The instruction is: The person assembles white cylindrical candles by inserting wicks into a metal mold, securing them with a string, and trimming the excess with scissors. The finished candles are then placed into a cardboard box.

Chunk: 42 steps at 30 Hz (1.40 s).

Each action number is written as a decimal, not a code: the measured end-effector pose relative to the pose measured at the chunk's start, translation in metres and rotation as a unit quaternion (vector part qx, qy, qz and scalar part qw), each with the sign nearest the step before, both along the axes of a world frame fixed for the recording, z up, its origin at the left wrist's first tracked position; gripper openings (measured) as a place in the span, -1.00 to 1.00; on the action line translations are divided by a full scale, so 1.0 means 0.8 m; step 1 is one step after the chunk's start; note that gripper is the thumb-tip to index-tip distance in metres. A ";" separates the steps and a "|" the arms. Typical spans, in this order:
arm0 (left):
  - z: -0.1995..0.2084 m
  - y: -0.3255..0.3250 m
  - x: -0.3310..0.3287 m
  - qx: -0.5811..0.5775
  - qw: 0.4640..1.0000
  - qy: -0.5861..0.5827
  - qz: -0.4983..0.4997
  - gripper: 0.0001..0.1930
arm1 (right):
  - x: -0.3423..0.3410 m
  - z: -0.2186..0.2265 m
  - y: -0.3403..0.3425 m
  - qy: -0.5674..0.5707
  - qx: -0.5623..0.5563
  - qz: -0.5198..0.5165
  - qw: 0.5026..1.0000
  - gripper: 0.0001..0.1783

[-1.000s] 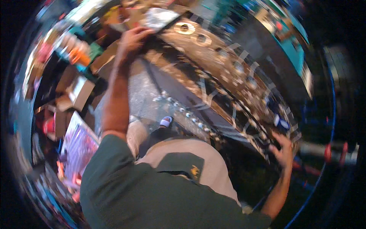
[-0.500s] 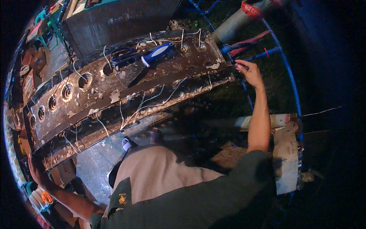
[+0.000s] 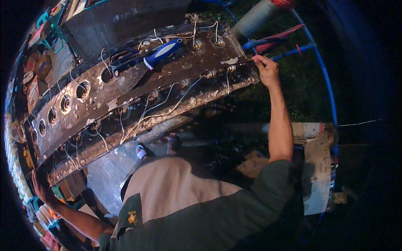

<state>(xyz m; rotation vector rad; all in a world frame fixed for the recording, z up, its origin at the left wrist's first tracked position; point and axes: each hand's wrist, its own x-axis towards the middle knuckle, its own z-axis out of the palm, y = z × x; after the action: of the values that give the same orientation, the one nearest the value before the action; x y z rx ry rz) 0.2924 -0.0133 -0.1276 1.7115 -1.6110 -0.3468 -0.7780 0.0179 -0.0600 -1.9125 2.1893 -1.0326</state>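
A long, worn brown panel holds round lamp sockets in rows, with thin white wires looping from them. At its right end my right hand pinches the panel's near corner between thumb and fingers. My left hand is at the panel's near left corner, fingers bent against the edge and partly in shadow. On top of the panel lie a putty knife with a blue and white handle and a pair of dark blue-handled scissors. A lower board with more sockets and wires shows beneath the near edge.
Blue metal tubes and a thick grey pole stand at the right. A cardboard piece lies at the lower right. A dark metal sheet rises behind the panel. Boxes and a green stool are at the far left.
The panel's near edge has risen at the right, showing more sockets beneath it. My right hand has moved up and now grips the corner. The whole view has shifted slightly.
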 end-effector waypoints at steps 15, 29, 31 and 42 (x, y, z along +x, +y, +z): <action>-0.006 -0.010 0.030 0.017 0.987 -0.157 0.001 -0.51 | 0.085 0.129 -0.047 -0.285 -0.234 0.156 0.916 -0.44; 0.000 -0.016 0.027 -0.076 0.887 -0.449 -0.081 -0.51 | 0.007 0.076 -0.078 0.000 -0.080 0.036 0.996 -0.49; 0.001 -0.010 0.006 -0.067 0.937 -0.337 -0.057 -0.51 | 0.010 0.074 -0.053 0.287 0.003 0.009 0.958 -0.57; 0.003 -0.009 0.020 -0.076 0.950 -0.289 -0.086 -0.53 | 0.001 0.016 -0.015 0.016 0.028 0.011 0.999 -0.66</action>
<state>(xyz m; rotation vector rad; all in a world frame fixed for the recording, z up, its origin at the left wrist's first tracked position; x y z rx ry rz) 0.3085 -0.0204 -0.1254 1.6435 -2.1491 0.2216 -0.7771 0.0057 -0.0471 -1.9380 2.1847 -0.9333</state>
